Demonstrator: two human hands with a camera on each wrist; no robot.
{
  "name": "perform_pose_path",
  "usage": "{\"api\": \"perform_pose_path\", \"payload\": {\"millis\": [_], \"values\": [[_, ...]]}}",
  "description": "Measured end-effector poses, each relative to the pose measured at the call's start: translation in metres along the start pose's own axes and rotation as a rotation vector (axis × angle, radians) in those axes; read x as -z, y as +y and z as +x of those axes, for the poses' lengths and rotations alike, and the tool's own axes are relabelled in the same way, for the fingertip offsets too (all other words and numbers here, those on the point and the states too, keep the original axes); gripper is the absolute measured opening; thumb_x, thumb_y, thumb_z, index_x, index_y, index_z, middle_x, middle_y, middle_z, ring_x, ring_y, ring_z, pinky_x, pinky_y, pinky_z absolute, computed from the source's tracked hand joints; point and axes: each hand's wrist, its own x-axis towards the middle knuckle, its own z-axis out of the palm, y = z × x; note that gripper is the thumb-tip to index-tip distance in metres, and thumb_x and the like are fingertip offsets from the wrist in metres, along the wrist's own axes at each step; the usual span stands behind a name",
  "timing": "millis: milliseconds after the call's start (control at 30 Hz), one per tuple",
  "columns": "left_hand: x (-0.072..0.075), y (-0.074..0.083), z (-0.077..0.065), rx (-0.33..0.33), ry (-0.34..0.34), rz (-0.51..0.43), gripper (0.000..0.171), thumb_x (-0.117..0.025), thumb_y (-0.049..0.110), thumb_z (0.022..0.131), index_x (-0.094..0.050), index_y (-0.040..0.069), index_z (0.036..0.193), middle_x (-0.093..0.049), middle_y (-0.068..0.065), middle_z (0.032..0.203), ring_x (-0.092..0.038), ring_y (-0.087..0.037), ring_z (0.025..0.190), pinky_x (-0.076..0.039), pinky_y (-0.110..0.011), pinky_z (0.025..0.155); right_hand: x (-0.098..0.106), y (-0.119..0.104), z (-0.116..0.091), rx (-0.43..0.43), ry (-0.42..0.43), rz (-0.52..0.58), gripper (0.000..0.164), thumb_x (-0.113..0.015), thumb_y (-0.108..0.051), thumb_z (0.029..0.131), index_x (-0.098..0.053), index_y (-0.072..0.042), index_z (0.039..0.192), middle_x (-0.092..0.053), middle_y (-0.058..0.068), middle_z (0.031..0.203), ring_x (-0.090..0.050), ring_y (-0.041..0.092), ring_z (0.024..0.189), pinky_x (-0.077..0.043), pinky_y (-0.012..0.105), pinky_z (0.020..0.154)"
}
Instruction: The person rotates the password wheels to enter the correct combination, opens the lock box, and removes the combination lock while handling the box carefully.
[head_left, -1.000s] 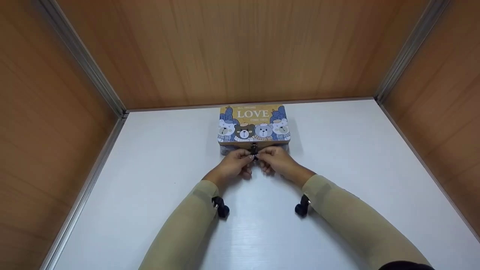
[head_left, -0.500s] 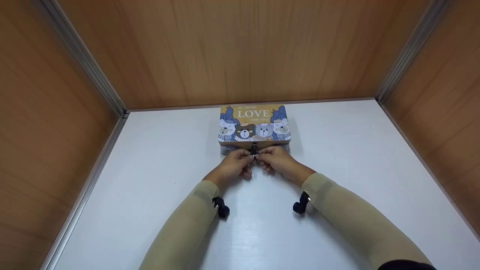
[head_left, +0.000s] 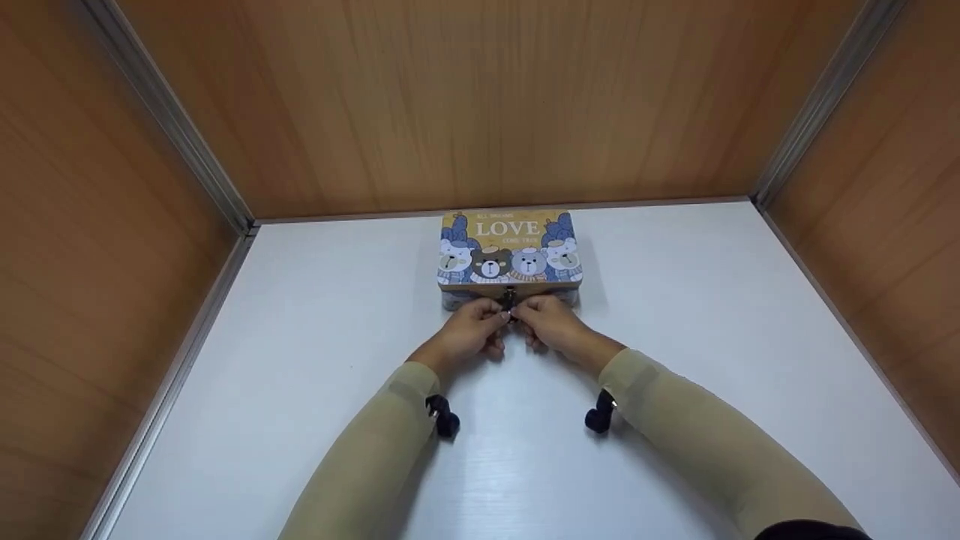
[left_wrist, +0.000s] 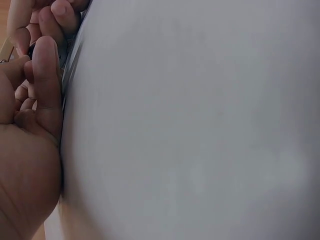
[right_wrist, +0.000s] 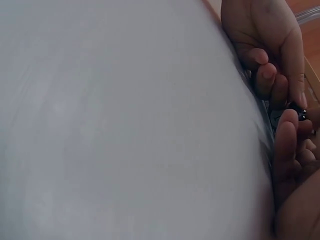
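Observation:
A tin box (head_left: 508, 247) with a closed lid, printed with bears and the word LOVE, lies at the back of the white table. At the middle of its front hangs a small black padlock (head_left: 511, 298), partly covered by fingers. My left hand (head_left: 466, 330) pinches the padlock from the left between thumb and forefinger. From the other side my right hand (head_left: 556, 326) pinches it too, thumb close to the left thumb. In the right wrist view the padlock (right_wrist: 298, 111) shows dark and shiny between the fingertips. Its details are too small to make out.
Wooden panels (head_left: 495, 105) with metal corner rails enclose the white table (head_left: 300, 315) at the back and both sides. A small black device hangs under each sleeve cuff. The box stands near the back panel.
Both hands stay at the padlock. The right hand's fingers and wrist have shifted slightly, and the box has not visibly moved on the table.

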Motion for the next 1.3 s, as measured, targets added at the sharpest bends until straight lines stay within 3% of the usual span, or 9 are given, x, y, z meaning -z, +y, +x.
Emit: {"api": "perform_pose_path", "payload": {"millis": [133, 367, 533, 900, 1133, 1300], "values": [[0.0006, 0.0010, -0.0007, 0.020, 0.001, 0.011, 0.015, -0.058, 0.017, 0.120, -0.064, 0.004, 0.122, -0.067, -0.005, 0.082, -0.072, -0.016, 0.071, -0.066, -0.027, 0.065, 0.0004, 0.0011, 0.0007, -0.006, 0.002, 0.009, 0.027, -0.066, -0.025, 0.114, -0.075, -0.006, 0.098, -0.062, -0.002, 0.068, -0.060, 0.010, 0.055, -0.051, 0.021, 0.050], [0.0017, 0.0016, -0.0006, 0.022, -0.006, 0.017, 0.015, -0.057, 0.017, 0.120, -0.064, 0.004, 0.123, -0.068, -0.005, 0.080, -0.072, -0.016, 0.070, -0.066, -0.027, 0.065, 0.0024, 0.0031, 0.0015, -0.031, 0.003, 0.065, 0.015, -0.073, -0.017, 0.107, -0.079, -0.004, 0.111, -0.067, -0.001, 0.073, -0.063, 0.010, 0.059, -0.053, 0.022, 0.052], [0.0018, 0.0012, -0.0009, 0.013, -0.017, 0.018, 0.016, -0.057, 0.017, 0.120, -0.064, 0.003, 0.123, -0.067, -0.005, 0.082, -0.072, -0.016, 0.071, -0.066, -0.027, 0.066, 0.0024, 0.0045, 0.0027, -0.024, 0.008, 0.066, 0.012, -0.073, -0.015, 0.106, -0.078, -0.005, 0.109, -0.068, 0.000, 0.075, -0.063, 0.010, 0.059, -0.053, 0.022, 0.052], [-0.0002, 0.0010, -0.0015, -0.001, -0.003, -0.005, 0.016, -0.059, 0.018, 0.120, -0.064, 0.003, 0.123, -0.066, -0.005, 0.087, -0.071, -0.016, 0.071, -0.065, -0.026, 0.065, 0.0009, 0.0055, 0.0023, -0.010, 0.014, 0.044, 0.024, -0.069, -0.024, 0.113, -0.077, -0.006, 0.099, -0.063, -0.002, 0.068, -0.062, 0.010, 0.056, -0.053, 0.021, 0.052], [0.0004, 0.0006, -0.0011, 0.015, 0.004, -0.001, 0.016, -0.059, 0.019, 0.120, -0.065, 0.004, 0.121, -0.066, -0.004, 0.085, -0.071, -0.015, 0.070, -0.064, -0.026, 0.064, 0.0026, 0.0059, 0.0021, -0.013, 0.010, 0.144, 0.014, -0.073, -0.015, 0.109, -0.078, -0.003, 0.113, -0.067, 0.000, 0.073, -0.063, 0.010, 0.058, -0.055, 0.021, 0.052], [0.0008, 0.0021, -0.0018, 0.024, 0.004, -0.002, 0.015, -0.059, 0.017, 0.120, -0.065, 0.003, 0.120, -0.067, -0.005, 0.086, -0.071, -0.015, 0.069, -0.065, -0.027, 0.064, 0.0043, 0.0058, 0.0028, -0.007, -0.002, 0.128, 0.015, -0.073, -0.012, 0.107, -0.078, 0.000, 0.115, -0.068, 0.001, 0.074, -0.063, 0.010, 0.057, -0.055, 0.021, 0.052]]}}
